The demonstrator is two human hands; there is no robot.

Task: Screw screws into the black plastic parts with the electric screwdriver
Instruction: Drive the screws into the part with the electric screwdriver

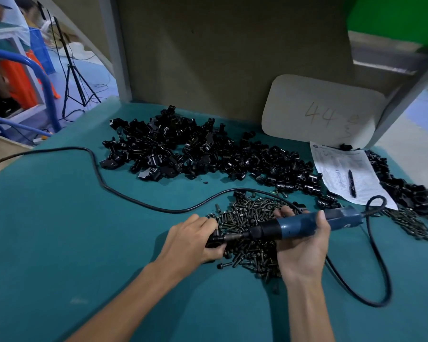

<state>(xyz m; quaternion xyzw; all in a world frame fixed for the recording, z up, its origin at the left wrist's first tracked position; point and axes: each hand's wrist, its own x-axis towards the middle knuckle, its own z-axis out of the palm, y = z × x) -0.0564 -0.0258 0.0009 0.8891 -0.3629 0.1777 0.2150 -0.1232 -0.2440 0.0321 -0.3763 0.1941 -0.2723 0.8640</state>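
Right hand (pixel 304 245) grasps blue-and-black electric screwdriver (pixel 299 225), held level over heap of dark metal screws (pixel 252 215) on teal table (pixel 84 230); bit meets small black plastic part (pixel 214 239) gripped in left hand (pixel 193 239).

Left hand (pixel 193 239): grips a small black plastic part (pixel 214 239), at 6 o'clock of the frame centre.
Right hand (pixel 304 245): curled round a blue-and-black cylindrical electric screwdriver (pixel 307 224), held nearly level, its bit pointing to 9 o'clock and meeting the part.
Screw heap (pixel 252 215): dark metal screws on the teal table cover (pixel 59 230), beneath both hands.
Parts heap (pixel 183 149): glossy black plastic pieces, at 12 o'clock of the hands.
Cord (pixel 134 199): black; leaves the tool's rear at 3 o'clock, loops, and runs off towards 9 o'clock.
Printed white paper sheet (pixel 344 169): at 2 o'clock of the hands, with a black pen (pixel 351 183) lying on it.
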